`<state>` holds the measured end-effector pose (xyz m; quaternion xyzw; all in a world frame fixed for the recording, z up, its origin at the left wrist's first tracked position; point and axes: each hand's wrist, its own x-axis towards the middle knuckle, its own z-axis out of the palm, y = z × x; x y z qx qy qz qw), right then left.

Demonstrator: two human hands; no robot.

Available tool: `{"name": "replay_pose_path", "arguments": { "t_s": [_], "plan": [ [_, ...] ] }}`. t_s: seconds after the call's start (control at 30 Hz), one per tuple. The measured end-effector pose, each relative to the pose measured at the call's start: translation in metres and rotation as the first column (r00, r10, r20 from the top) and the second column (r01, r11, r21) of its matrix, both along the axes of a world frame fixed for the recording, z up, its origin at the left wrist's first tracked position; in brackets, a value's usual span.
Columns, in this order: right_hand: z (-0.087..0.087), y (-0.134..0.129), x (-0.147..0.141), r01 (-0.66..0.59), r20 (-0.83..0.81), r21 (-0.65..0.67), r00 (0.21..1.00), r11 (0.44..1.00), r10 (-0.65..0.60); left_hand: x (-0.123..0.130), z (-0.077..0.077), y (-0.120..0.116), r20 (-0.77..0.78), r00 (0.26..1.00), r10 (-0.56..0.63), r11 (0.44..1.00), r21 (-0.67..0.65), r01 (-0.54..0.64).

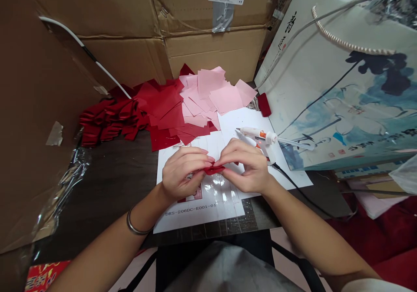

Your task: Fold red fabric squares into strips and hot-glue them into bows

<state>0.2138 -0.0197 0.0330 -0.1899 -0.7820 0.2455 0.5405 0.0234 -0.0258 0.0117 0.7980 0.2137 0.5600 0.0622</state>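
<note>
Between my two hands is a small folded piece of red fabric (214,169), held above the white paper sheets. My left hand (185,170) pinches its left end between thumb and fingers. On the other end my right hand (244,165) has its thumb and fingertips closed. Fingers cover part of the piece. Just beyond my right hand lies a white and orange glue gun (259,133) with a clear glue stick at its back. Printed paper (198,218) under clear tape lies beneath my hands.
Red squares (166,109) and pink squares (215,90) are heaped at the back, beside folded red pieces (114,118) on the left. Cardboard (124,5) walls the back and left. A large paper bag (345,88) stands right. The glue gun's black cord (302,194) crosses the table.
</note>
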Motion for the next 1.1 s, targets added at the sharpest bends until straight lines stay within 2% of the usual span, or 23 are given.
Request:
{"name": "replay_pose_path", "arguments": {
  "t_s": [0.37,1.1],
  "plan": [
    [-0.0053,0.0,-0.0005,-0.013,-0.063,-0.041,0.998,0.999,0.011,0.0007,0.0001,-0.0011,0.017,1.0,0.0,1.0,-0.017,0.0],
    [-0.0044,-0.0018,-0.0025,-0.031,-0.043,-0.054,0.999,0.998,0.028,0.0038,0.0016,-0.005,0.045,0.999,0.009,1.0,-0.003,-0.009]
  ]
}}
